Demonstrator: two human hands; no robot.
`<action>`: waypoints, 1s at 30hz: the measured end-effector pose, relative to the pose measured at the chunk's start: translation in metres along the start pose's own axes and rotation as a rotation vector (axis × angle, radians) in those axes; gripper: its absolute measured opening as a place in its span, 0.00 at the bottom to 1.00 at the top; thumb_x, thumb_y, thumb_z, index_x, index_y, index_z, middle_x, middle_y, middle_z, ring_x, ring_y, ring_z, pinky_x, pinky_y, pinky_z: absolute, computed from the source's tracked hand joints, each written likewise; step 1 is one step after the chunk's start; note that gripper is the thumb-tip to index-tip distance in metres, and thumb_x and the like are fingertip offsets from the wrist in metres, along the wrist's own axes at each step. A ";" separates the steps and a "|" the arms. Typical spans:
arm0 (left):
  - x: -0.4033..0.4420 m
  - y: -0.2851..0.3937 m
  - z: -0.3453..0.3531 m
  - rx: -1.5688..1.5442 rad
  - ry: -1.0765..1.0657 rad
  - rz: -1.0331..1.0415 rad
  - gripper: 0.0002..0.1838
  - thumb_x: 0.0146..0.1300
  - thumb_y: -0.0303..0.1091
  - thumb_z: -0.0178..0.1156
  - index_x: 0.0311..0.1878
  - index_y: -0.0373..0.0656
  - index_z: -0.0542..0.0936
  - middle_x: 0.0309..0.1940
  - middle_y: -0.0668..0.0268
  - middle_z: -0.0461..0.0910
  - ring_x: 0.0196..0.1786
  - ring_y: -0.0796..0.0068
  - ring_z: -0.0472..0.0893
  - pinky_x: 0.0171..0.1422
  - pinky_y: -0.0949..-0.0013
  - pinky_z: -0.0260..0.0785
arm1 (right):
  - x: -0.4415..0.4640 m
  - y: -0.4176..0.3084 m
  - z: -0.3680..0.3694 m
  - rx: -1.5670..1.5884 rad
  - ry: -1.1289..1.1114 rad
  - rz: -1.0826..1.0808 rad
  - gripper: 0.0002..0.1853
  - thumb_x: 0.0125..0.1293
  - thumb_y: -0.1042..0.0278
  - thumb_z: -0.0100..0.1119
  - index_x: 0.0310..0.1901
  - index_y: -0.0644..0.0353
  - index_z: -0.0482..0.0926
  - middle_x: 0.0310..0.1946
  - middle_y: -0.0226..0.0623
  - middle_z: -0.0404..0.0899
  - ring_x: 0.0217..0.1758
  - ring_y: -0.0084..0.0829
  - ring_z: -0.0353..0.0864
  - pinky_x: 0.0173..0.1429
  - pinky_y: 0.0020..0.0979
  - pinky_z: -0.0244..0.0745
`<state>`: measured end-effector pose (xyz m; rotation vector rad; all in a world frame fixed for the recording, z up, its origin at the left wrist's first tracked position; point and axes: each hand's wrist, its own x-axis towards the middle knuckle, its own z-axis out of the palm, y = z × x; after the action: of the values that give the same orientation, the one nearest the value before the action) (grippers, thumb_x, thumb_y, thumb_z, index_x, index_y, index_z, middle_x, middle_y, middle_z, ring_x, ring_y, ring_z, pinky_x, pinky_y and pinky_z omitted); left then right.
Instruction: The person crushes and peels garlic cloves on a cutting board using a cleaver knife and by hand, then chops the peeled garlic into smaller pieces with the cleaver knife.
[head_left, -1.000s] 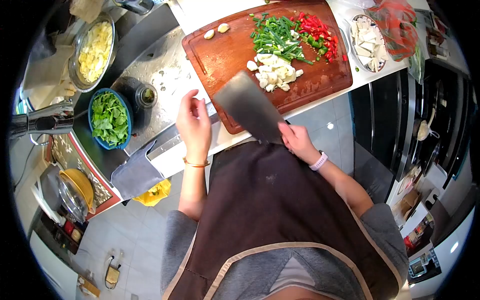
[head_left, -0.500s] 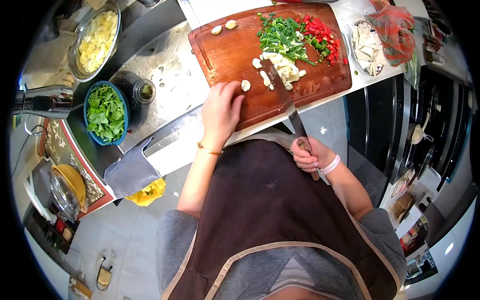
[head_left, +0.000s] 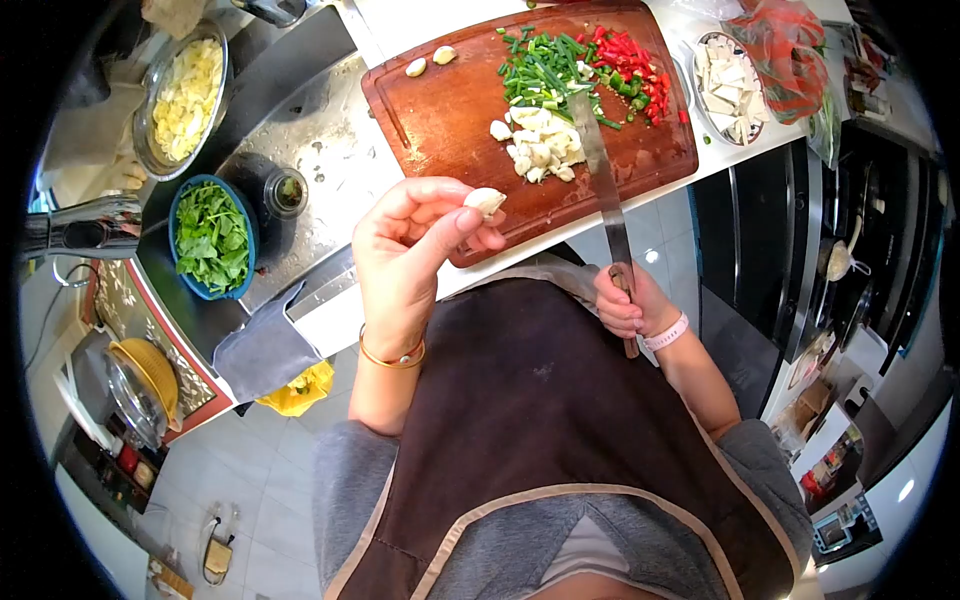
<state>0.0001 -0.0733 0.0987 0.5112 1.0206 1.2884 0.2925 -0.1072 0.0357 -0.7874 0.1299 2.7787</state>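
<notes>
Between the thumb and fingers of my left hand (head_left: 420, 235) is a garlic clove (head_left: 485, 203), raised above the near left part of the wooden cutting board (head_left: 440, 120). My right hand (head_left: 635, 303) grips the handle of a kitchen knife (head_left: 606, 185). Its blade slants up over the board, the tip by the chopped green onion (head_left: 545, 70). Left of the blade lies a pile of crushed garlic (head_left: 545, 143). Chopped red chili (head_left: 630, 60) and cut green pepper (head_left: 625, 88) sit at the far right. Two whole garlic cloves (head_left: 430, 62) rest at the far left of the board.
A plate of white slices (head_left: 730, 85) and a red plastic bag (head_left: 785, 60) are right of the board. To the left are a sink (head_left: 325, 125), a blue basin of leafy greens (head_left: 212, 235), a small jar (head_left: 287, 190) and a bowl of pale yellow pieces (head_left: 187, 100).
My left hand has picked up a garlic clove from the board and lifted it. The knife in my right hand has moved right, away from the garlic pile, which now sits more bunched together.
</notes>
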 end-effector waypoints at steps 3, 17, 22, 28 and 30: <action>0.010 -0.020 -0.014 0.279 0.061 -0.149 0.07 0.62 0.23 0.61 0.42 0.33 0.79 0.31 0.60 0.83 0.27 0.77 0.81 0.31 0.76 0.74 | 0.000 -0.004 0.016 -0.208 0.297 -0.046 0.35 0.70 0.32 0.31 0.15 0.52 0.61 0.05 0.25 0.57 0.04 0.20 0.56 0.10 0.22 0.55; 0.001 -0.060 -0.089 0.735 0.507 0.150 0.07 0.67 0.27 0.57 0.46 0.36 0.77 0.23 0.73 0.75 0.27 0.87 0.73 0.33 0.81 0.64 | 0.056 0.038 -0.027 -1.049 0.843 -0.274 0.29 0.70 0.47 0.52 0.16 0.62 0.70 0.11 0.25 0.67 0.14 0.16 0.64 0.20 0.24 0.59; 0.000 -0.072 -0.078 1.020 0.266 0.264 0.08 0.61 0.24 0.62 0.43 0.36 0.79 0.31 0.64 0.80 0.32 0.79 0.77 0.38 0.76 0.70 | 0.033 0.014 0.002 -0.633 0.553 0.020 0.33 0.73 0.37 0.33 0.16 0.54 0.62 0.06 0.26 0.60 0.05 0.20 0.58 0.10 0.21 0.55; 0.016 -0.090 -0.049 1.296 0.063 0.492 0.09 0.53 0.25 0.65 0.38 0.38 0.78 0.33 0.57 0.76 0.40 0.56 0.77 0.43 0.62 0.70 | 0.020 0.001 0.005 -0.347 0.263 0.175 0.35 0.72 0.33 0.26 0.15 0.53 0.60 0.05 0.27 0.58 0.03 0.20 0.54 0.08 0.22 0.55; 0.021 -0.091 -0.050 1.322 0.037 0.502 0.09 0.53 0.25 0.64 0.38 0.38 0.78 0.33 0.57 0.76 0.40 0.55 0.77 0.43 0.61 0.70 | 0.020 0.002 0.006 -0.349 0.258 0.174 0.35 0.72 0.33 0.27 0.15 0.53 0.60 0.05 0.27 0.58 0.03 0.20 0.54 0.08 0.22 0.55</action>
<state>0.0062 -0.0873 -0.0064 1.8278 1.7858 0.8640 0.2721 -0.1040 0.0300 -1.2745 -0.2602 2.8878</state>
